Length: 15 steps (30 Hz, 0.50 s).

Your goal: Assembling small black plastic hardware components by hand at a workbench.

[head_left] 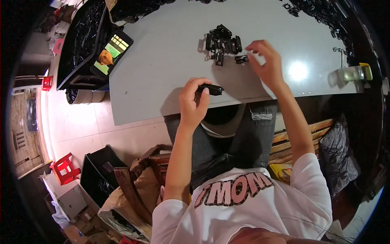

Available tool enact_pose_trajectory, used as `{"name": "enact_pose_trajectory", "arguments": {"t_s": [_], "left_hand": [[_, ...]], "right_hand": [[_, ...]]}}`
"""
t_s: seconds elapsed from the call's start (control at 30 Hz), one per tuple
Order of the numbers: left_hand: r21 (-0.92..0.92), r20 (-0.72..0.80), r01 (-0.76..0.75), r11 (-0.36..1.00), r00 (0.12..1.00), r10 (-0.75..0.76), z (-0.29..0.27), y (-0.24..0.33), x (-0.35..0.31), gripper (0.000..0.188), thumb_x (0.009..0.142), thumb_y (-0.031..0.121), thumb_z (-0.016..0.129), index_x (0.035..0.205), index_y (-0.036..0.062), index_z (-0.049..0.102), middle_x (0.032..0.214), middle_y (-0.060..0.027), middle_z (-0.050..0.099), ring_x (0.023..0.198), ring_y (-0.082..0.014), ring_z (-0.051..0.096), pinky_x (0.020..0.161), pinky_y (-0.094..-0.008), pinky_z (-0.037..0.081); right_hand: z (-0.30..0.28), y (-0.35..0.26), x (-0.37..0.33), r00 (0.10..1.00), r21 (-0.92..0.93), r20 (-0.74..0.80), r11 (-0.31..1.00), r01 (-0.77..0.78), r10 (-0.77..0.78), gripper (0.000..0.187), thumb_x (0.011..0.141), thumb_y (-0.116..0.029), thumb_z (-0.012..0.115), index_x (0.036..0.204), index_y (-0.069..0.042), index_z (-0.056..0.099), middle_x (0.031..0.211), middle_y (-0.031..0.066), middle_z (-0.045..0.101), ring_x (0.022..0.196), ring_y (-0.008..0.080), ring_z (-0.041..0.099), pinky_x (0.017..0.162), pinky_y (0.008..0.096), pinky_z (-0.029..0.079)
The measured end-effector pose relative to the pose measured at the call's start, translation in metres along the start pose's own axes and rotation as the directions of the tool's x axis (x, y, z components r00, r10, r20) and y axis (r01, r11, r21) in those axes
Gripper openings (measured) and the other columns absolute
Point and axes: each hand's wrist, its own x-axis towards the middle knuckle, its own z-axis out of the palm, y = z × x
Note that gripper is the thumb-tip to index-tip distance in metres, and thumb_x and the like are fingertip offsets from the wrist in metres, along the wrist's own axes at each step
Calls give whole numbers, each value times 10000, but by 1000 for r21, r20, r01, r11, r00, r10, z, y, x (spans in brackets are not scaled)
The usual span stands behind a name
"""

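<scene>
Near the front edge of the table, my left hand (194, 99) is closed around a small, long black plastic part (215, 90), with the thumb on top and one end poking out past the fingers. My right hand (266, 65) hovers farther right, thumb and fingers curved but apart, with nothing visible between them. Just left of its fingertips lies a single black part (241, 59) on the tabletop. Beyond that, a loose pile of similar black parts (222, 42) sits at the middle of the table. Their exact kind is too small to make out.
The grey table (150, 77) carries more black pieces (321, 20) at its far right. A phone (111, 55) leans on a black bin (81, 44) of parts at the left. A clear jar (352, 74) lies at the right edge. Below stands a wooden chair (132, 191).
</scene>
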Motion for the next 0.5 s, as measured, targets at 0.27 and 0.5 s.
{"name": "enact_pose_trajectory", "arguments": {"t_s": [0.27, 0.5], "left_hand": [[120, 25, -111, 987, 994, 109, -7, -12, 1, 70, 813, 9, 539, 877, 10, 567, 790, -24, 524, 608, -98, 443, 551, -224, 371], [366, -73, -123, 922, 984, 160, -1, -18, 60, 116, 860, 100, 567, 943, 21, 551, 777, -30, 559, 721, -112, 536, 653, -256, 435]], "right_hand": [[7, -10, -30, 985, 47, 170, 999, -28, 20, 142, 842, -57, 557, 983, -38, 561, 858, 126, 604, 761, 326, 581, 687, 381, 475], [7, -23, -19, 885, -384, 390, 918, -96, 255, 137, 886, -102, 485, 1014, -69, 523, 643, 123, 589, 699, 335, 609, 584, 453, 466]]}}
